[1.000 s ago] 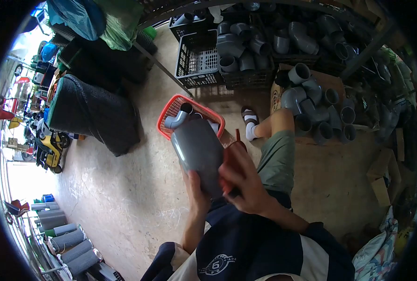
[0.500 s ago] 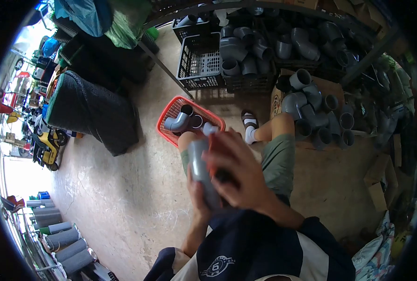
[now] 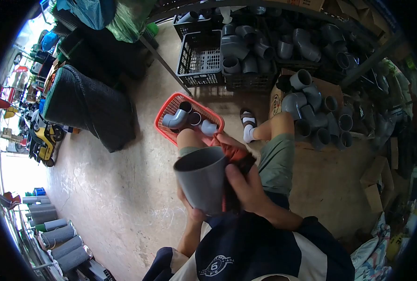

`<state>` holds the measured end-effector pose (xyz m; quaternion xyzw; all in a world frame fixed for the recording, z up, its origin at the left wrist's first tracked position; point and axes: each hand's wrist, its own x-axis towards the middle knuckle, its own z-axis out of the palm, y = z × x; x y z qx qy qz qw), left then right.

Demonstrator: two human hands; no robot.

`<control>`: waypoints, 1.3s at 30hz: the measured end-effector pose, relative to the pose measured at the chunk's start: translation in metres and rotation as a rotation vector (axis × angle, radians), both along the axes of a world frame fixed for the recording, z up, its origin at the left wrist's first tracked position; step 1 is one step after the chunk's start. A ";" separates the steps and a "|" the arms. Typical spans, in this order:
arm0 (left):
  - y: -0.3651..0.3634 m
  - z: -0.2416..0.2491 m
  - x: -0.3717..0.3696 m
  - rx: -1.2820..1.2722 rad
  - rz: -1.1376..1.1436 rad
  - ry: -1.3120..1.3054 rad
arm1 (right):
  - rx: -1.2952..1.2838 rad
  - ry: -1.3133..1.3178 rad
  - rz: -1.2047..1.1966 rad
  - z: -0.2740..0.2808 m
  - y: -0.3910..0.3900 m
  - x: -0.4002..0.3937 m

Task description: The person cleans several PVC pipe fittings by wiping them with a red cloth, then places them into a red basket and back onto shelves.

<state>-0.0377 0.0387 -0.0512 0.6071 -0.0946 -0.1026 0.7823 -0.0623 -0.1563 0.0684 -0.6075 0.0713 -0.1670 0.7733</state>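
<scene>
My left hand [image 3: 189, 204] is wrapped round the left and lower side of a grey plastic pipe fitting [image 3: 201, 185], whose round open mouth faces up and away from me. A red and dark cloth [image 3: 236, 155] is bunched in my right hand [image 3: 248, 186], pressed against the fitting's right side. Beyond my knee, a red plastic basket [image 3: 165, 107] on the floor holds several grey fittings, among them a pipe elbow [image 3: 174, 120]. The fitting's far end is hidden.
Black crates stand ahead, one [image 3: 182, 58] with its slatted bottom showing, another full of grey fittings [image 3: 234, 47]. A cardboard box [image 3: 276, 100] of fittings is right of my foot. A dark mesh roll [image 3: 91, 107] leans at left, with more rolls [image 3: 70, 248] lower left.
The fitting has turned so that its open mouth now shows. My right hand with the cloth has shifted from over the fitting to its right side.
</scene>
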 end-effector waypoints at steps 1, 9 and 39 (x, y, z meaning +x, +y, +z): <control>-0.002 0.003 0.003 -0.062 0.032 0.024 | 0.223 0.089 0.047 -0.013 0.007 -0.005; 0.002 0.005 0.033 0.086 0.015 0.106 | 0.056 0.054 0.011 -0.023 -0.007 -0.009; -0.065 0.079 0.013 0.252 -0.069 -0.442 | -0.003 -0.112 -0.163 -0.014 -0.025 0.007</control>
